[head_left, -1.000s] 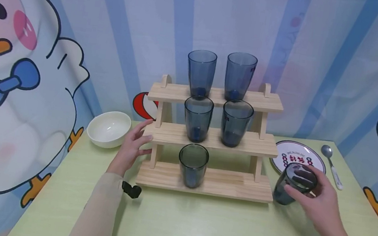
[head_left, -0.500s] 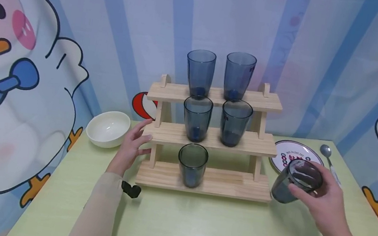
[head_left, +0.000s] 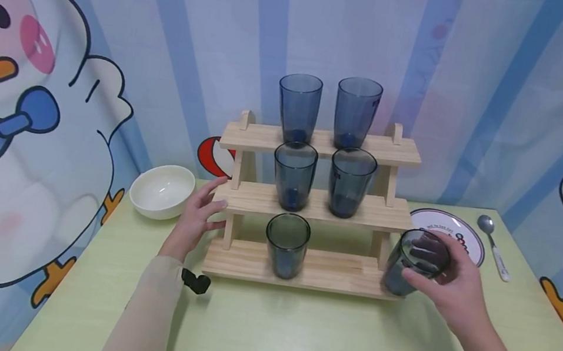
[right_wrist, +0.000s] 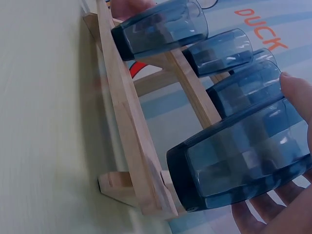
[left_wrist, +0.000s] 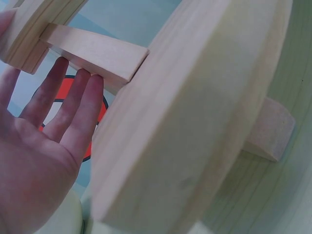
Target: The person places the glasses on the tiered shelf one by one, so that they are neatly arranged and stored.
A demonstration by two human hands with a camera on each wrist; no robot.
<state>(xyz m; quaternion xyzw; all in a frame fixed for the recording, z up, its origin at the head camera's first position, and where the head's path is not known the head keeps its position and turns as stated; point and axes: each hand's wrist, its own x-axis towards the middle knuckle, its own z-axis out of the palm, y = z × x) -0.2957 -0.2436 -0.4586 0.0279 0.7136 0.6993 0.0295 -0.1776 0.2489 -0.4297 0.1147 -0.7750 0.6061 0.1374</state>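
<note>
My right hand [head_left: 451, 284] grips a blue-grey drinking glass [head_left: 416, 261] around its upper part. That glass tilts a little at the right end of the bottom shelf of a three-tier wooden rack [head_left: 248, 263]. In the right wrist view the held glass [right_wrist: 243, 161] has its thick base near the shelf end; contact is unclear. My left hand [head_left: 192, 220] rests at the rack's left side. Its fairly straight fingertips touch a wooden upright [left_wrist: 92, 51] in the left wrist view. Another glass [head_left: 287, 247] stands on the bottom shelf, left of the middle.
Two glasses stand on the middle shelf, including a right one [head_left: 349, 184], and two on the top, including a left one [head_left: 298, 109]. A white bowl [head_left: 162, 192] sits left of the rack. Right of it lie a printed plate [head_left: 475, 248] and a spoon [head_left: 493, 245].
My right hand first lifted and tilted the glass beside the rack, then carried it left to the bottom shelf's right end. The left hand has stayed in place.
</note>
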